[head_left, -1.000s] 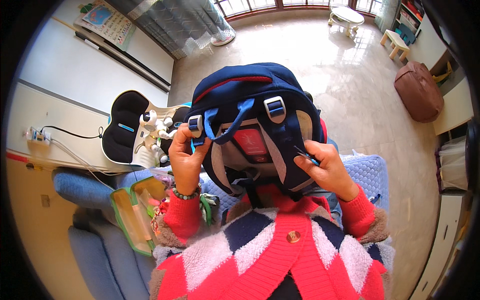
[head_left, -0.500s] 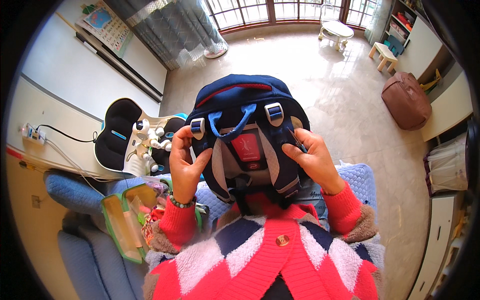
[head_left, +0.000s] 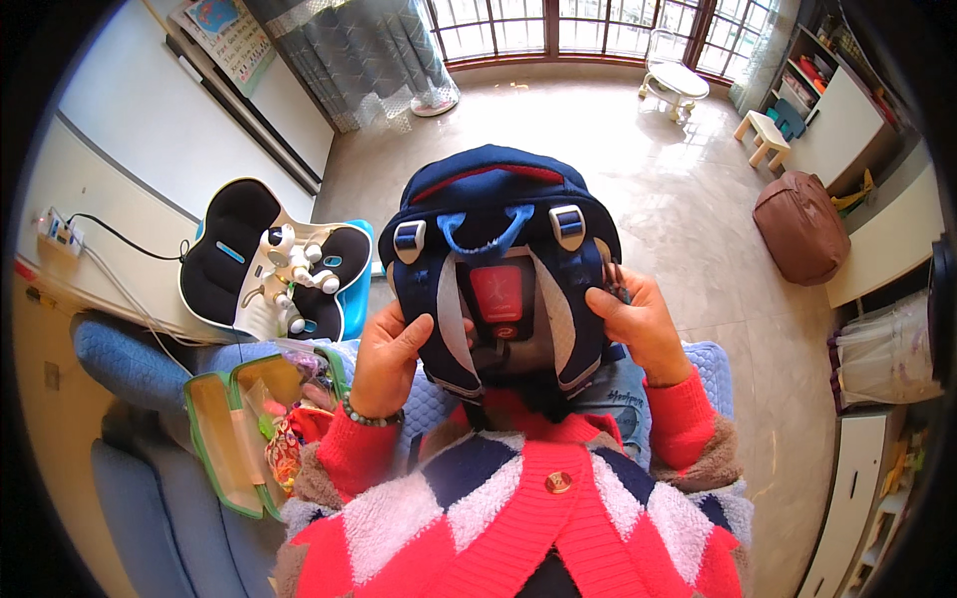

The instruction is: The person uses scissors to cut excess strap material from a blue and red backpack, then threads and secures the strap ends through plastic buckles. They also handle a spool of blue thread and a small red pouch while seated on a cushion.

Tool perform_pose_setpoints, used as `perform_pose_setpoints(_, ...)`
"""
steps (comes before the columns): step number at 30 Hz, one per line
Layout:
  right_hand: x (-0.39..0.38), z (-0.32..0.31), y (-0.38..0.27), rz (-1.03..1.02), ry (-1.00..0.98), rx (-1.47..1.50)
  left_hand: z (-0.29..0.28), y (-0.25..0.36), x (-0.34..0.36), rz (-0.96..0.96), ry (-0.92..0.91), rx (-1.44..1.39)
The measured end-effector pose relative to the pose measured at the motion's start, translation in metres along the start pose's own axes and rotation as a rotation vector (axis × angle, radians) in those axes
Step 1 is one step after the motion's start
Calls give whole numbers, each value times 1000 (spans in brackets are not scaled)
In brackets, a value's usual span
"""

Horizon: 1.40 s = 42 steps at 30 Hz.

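A navy blue backpack (head_left: 508,184) stands upright at my lap, its strap side facing me. It has a blue loop handle (head_left: 485,239), two pale buckles, grey-lined shoulder straps and a red patch in the middle of its back. My left hand (head_left: 387,354) grips its lower left edge, thumb in front and fingers hidden behind. My right hand (head_left: 638,317) is closed on the right edge, thumb against the strap. A small dark, thin item shows by the right fingers, too small to name. A beaded bracelet (head_left: 371,414) circles my left wrist.
A green-edged clear case (head_left: 224,439) holding colourful items lies on the blue quilted seat (head_left: 706,374) to my left. Beyond it, a white toy robot dog (head_left: 289,264) rests on a black-and-white cushioned seat (head_left: 219,249). A brown bag (head_left: 802,227) and small stool (head_left: 763,138) stand right.
My left hand has slid down from beside the left buckle to the backpack's lower left edge. The right hand has moved slightly down. The backpack sits a little further right in view.
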State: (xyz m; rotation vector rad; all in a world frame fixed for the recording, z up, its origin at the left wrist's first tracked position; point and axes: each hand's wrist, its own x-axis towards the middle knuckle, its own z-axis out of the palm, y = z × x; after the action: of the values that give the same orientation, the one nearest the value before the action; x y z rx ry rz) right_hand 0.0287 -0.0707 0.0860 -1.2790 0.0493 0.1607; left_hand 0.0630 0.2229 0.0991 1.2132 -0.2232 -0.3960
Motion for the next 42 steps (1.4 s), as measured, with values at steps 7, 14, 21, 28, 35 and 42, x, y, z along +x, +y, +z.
perform_pose_setpoints(7,-5,-12,-23,-61,-136,469,7,51,9,121,-30,93)
perform_pose_setpoints(14,-9,-23,-59,-191,65,508,8,103,26,19,-163,-182)
perform_pose_setpoints(21,-4,-38,-78,-466,275,-5,-8,133,25,217,-259,-86)
perform_pose_setpoints(28,-14,-31,-92,-574,202,208,-18,158,21,281,-489,-125)
perform_pose_setpoints(35,-46,0,-163,-478,-501,407,-23,193,50,351,-1138,-216)
perform_pose_setpoints(42,-17,-30,-127,-299,-174,336,-6,160,53,20,-381,-253)
